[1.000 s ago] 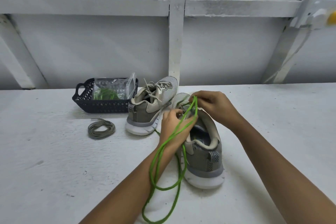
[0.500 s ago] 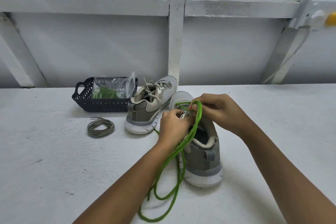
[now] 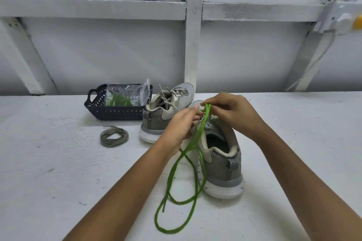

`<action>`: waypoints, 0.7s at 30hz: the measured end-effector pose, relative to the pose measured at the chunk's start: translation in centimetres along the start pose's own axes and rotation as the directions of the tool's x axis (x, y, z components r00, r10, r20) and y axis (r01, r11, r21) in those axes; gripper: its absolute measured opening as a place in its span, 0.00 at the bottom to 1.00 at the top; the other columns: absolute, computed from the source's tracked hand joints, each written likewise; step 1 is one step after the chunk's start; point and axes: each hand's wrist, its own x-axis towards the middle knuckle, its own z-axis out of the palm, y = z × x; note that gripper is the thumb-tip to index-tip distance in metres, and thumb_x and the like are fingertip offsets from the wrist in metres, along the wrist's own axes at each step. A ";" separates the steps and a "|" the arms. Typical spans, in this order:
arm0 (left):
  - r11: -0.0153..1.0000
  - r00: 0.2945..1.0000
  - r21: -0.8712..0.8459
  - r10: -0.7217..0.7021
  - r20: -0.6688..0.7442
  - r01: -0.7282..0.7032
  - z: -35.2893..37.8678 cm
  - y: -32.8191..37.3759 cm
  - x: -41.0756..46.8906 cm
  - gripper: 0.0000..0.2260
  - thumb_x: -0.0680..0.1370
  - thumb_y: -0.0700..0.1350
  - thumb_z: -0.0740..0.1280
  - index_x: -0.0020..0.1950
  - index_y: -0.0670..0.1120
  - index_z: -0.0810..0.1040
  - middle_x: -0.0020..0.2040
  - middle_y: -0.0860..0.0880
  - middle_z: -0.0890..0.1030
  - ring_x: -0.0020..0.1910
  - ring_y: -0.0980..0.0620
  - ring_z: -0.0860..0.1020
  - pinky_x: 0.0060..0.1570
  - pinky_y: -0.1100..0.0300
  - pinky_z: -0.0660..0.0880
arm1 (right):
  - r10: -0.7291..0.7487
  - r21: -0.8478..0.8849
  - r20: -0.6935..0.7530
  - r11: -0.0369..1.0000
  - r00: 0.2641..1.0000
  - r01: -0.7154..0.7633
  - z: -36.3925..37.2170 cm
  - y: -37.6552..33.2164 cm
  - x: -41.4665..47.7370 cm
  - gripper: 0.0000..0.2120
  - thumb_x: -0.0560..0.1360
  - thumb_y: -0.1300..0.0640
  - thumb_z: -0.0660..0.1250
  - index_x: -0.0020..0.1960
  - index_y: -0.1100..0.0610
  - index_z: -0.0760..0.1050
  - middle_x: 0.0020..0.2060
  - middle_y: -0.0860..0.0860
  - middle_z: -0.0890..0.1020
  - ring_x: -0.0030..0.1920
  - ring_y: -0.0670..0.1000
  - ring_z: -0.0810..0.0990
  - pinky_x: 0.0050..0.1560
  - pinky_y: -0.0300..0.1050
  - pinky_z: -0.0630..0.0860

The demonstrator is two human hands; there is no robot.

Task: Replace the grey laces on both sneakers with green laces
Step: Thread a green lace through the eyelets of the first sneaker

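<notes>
Green lace [image 3: 202,126], head view: a doubled strand rises from the table to the right hand [image 3: 229,111]. That hand pinches the top bend between thumb and forefinger, above the toe-end eyelets of the near sneaker [image 3: 219,164]. Its other fingers are loosely curled.

The left hand [image 3: 182,125] reaches in from the left, fingers half curled, tips at the lace and the front of the sneaker's throat. Grip or mere touch: cannot tell, the tips are blurred. The two hands are close together, with the lace between them.

Below the hands the lace runs down the left side of the near sneaker and spreads into loose loops on the white table [image 3: 49,162]. One free end lies at the left of the loops. A short bit of green shows at the eyelets under the right thumb.

Near sneaker: grey, white sole, upright, heel toward the camera, toe away.

Far sneaker [image 3: 156,121]: same kind, behind and to the left, heel also toward the camera. Pale grey laces are threaded through it, ends sticking up. Its toe lies just beside the near sneaker's toe.

Loose grey lace [image 3: 114,136]: coiled on the table, left of the far sneaker and apart from it.

Dark openwork basket [image 3: 115,112]: behind the coil, just beside the far sneaker's heel. It holds a clear plastic bag [image 3: 125,96] with green strands inside.

White post [image 3: 193,45]: upright against the wall behind the table.
</notes>
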 end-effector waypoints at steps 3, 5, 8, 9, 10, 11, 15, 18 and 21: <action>1.000 0.996 -0.008 -0.022 0.088 0.022 -1.7 1.3 -0.3 0.18 0.76 0.61 0.60 0.44 0.50 0.81 0.50 0.51 0.82 0.54 0.52 0.77 0.47 0.56 0.70 | -0.051 -0.085 0.024 0.995 0.998 0.053 0.6 -0.1 0.2 0.12 0.74 0.66 0.69 0.51 0.52 0.82 0.42 0.53 0.82 0.42 0.45 0.79 0.44 0.32 0.73; 0.998 0.983 0.063 -0.025 0.181 0.014 -2.4 2.0 -0.8 0.13 0.77 0.57 0.63 0.44 0.50 0.81 0.46 0.54 0.83 0.51 0.55 0.78 0.47 0.57 0.72 | -0.058 -0.102 0.044 0.993 0.997 0.062 0.9 0.0 0.3 0.10 0.73 0.66 0.69 0.51 0.55 0.83 0.42 0.51 0.82 0.42 0.42 0.79 0.44 0.29 0.73; 0.999 0.975 0.046 -0.038 0.218 0.029 -3.2 2.8 -1.2 0.08 0.78 0.46 0.64 0.41 0.47 0.79 0.36 0.54 0.81 0.38 0.58 0.79 0.39 0.62 0.74 | -0.027 -0.114 0.044 0.993 0.999 0.032 1.0 0.1 0.4 0.08 0.72 0.64 0.70 0.47 0.52 0.79 0.41 0.48 0.82 0.42 0.43 0.79 0.44 0.31 0.75; 0.998 0.980 0.045 -0.040 0.196 0.031 -3.6 3.1 -1.2 0.08 0.79 0.45 0.64 0.41 0.46 0.79 0.35 0.54 0.81 0.36 0.58 0.79 0.36 0.63 0.74 | -0.026 -0.131 0.049 0.991 0.998 0.032 1.0 0.1 0.3 0.08 0.72 0.63 0.71 0.45 0.51 0.78 0.40 0.48 0.82 0.41 0.44 0.79 0.44 0.33 0.75; 0.998 0.986 0.057 -0.042 0.159 0.034 -3.8 3.5 -1.1 0.08 0.79 0.44 0.63 0.41 0.46 0.78 0.34 0.53 0.80 0.35 0.58 0.79 0.36 0.63 0.73 | -0.033 -0.155 0.064 0.987 0.997 0.042 0.9 0.1 0.3 0.08 0.72 0.63 0.71 0.44 0.52 0.78 0.39 0.48 0.82 0.41 0.45 0.79 0.44 0.34 0.74; 0.997 0.993 0.072 -0.037 0.114 0.029 -4.2 3.9 -1.0 0.10 0.79 0.44 0.62 0.40 0.46 0.76 0.32 0.53 0.79 0.33 0.57 0.78 0.36 0.63 0.72 | -0.038 -0.182 0.099 0.982 0.994 0.056 0.7 0.0 0.3 0.07 0.72 0.63 0.71 0.44 0.52 0.79 0.39 0.48 0.82 0.40 0.45 0.78 0.44 0.34 0.74; 0.990 0.990 -0.075 -0.111 0.093 0.118 -5.6 5.9 -0.3 0.12 0.79 0.45 0.61 0.36 0.46 0.73 0.27 0.53 0.75 0.26 0.56 0.75 0.36 0.60 0.73 | 0.030 -0.248 0.361 0.967 0.932 0.065 -0.3 -0.5 0.3 0.07 0.68 0.50 0.75 0.45 0.51 0.83 0.44 0.45 0.81 0.44 0.40 0.78 0.44 0.29 0.72; 0.962 0.943 -0.150 -0.179 0.281 0.228 -6.3 8.2 -0.6 0.06 0.72 0.47 0.66 0.40 0.45 0.75 0.32 0.50 0.81 0.26 0.56 0.79 0.32 0.62 0.79 | 0.017 -0.171 0.339 0.984 0.941 0.044 -0.5 -1.6 0.4 0.15 0.66 0.40 0.70 0.48 0.48 0.84 0.45 0.43 0.80 0.45 0.40 0.78 0.43 0.27 0.70; 0.935 0.912 -0.270 -0.110 0.395 0.230 -5.8 9.8 -0.5 0.08 0.69 0.44 0.65 0.45 0.42 0.75 0.42 0.44 0.85 0.36 0.52 0.84 0.34 0.59 0.81 | 0.001 -0.114 0.324 0.993 0.946 0.038 -0.1 -2.8 0.7 0.19 0.65 0.37 0.65 0.49 0.46 0.82 0.41 0.40 0.81 0.42 0.38 0.77 0.42 0.27 0.69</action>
